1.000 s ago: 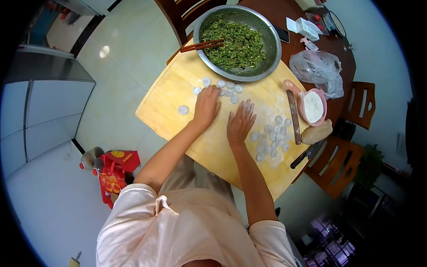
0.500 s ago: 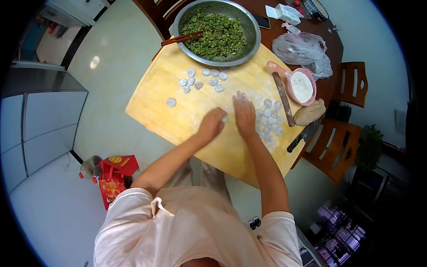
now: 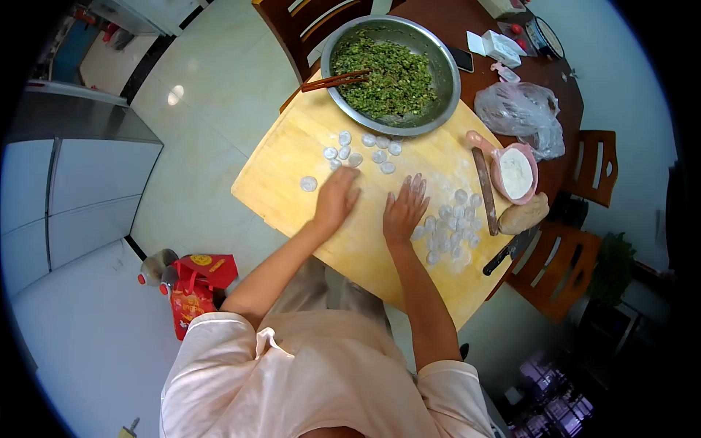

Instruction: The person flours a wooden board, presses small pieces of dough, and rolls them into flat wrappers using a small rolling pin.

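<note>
My left hand [image 3: 336, 198] is low over the board, just below a loose cluster of floured dough pieces [image 3: 355, 159]. Its fingers are slightly bent, with the thumb side apart; what lies under the palm is hidden. My right hand [image 3: 404, 212] has floury, spread fingers and hovers over or rests on the board, left of another group of small dough discs [image 3: 453, 226]. One separate dough disc [image 3: 309, 184] lies left of my left hand. The wooden board [image 3: 285, 139] is dusted with flour.
At the board's far edge stands a metal bowl [image 3: 451, 95] of chopped green filling, with chopsticks [image 3: 328, 82] across it. On the right are a rolling pin [image 3: 485, 191], a pink bowl of flour [image 3: 517, 174], a dough lump [image 3: 523, 214], a knife [image 3: 498, 260] and a plastic bag [image 3: 515, 109].
My left hand has moved left toward the dough cluster; the pale piece seen at its fingers no longer shows. My right hand's fingers have spread. The whole view has shifted.
</note>
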Tool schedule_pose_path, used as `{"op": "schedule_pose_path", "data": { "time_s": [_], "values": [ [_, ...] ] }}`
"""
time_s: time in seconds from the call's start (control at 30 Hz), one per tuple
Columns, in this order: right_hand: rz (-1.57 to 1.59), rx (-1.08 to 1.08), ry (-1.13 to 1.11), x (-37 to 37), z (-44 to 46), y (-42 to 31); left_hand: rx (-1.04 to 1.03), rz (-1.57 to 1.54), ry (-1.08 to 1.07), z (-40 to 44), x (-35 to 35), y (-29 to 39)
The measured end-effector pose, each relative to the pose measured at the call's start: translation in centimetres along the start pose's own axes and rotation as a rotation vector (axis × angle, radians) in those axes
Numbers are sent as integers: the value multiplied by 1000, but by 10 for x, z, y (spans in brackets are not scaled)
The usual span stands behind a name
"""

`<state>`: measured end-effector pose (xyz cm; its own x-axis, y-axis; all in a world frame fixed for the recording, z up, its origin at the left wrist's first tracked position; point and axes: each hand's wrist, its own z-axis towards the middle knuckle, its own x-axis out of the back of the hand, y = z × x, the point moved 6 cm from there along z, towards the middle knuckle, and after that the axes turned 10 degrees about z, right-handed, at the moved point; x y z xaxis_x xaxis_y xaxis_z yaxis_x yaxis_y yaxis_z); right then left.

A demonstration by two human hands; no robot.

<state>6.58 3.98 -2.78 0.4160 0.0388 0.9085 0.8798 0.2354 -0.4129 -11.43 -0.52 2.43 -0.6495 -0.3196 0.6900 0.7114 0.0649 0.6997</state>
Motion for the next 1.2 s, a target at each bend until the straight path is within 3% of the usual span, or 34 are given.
{"op": "schedule_pose_path", "data": {
  "time_s": [0.2,0.3,0.33,0.53,0.63,0.77,0.9,1.03,1.2],
  "values": [
    [-40,58,-11,-4,15,-1,-272,240,-16,49,-12,-7],
    [-18,65,-2,-1,14,-4,-251,375,-266,56,-30,-10],
    [-10,76,12,0,12,-2,-249,321,-174,55,-29,-9],
    [13,339,-92,12,6,31,-263,-9,-283,-17,-78,35],
    [-4,313,-114,27,7,46,-134,-60,-333,-42,-100,55],
    [344,44,25,15,10,31,7,-175,-232,-53,-77,58],
    [104,-98,53,-3,10,2,40,-195,-196,-50,-44,32],
    [-25,-81,12,-9,10,-6,0,-92,-26,-23,1,0],
    [-32,25,-1,-9,18,-14,107,87,11,27,28,-26]
  ]
}}
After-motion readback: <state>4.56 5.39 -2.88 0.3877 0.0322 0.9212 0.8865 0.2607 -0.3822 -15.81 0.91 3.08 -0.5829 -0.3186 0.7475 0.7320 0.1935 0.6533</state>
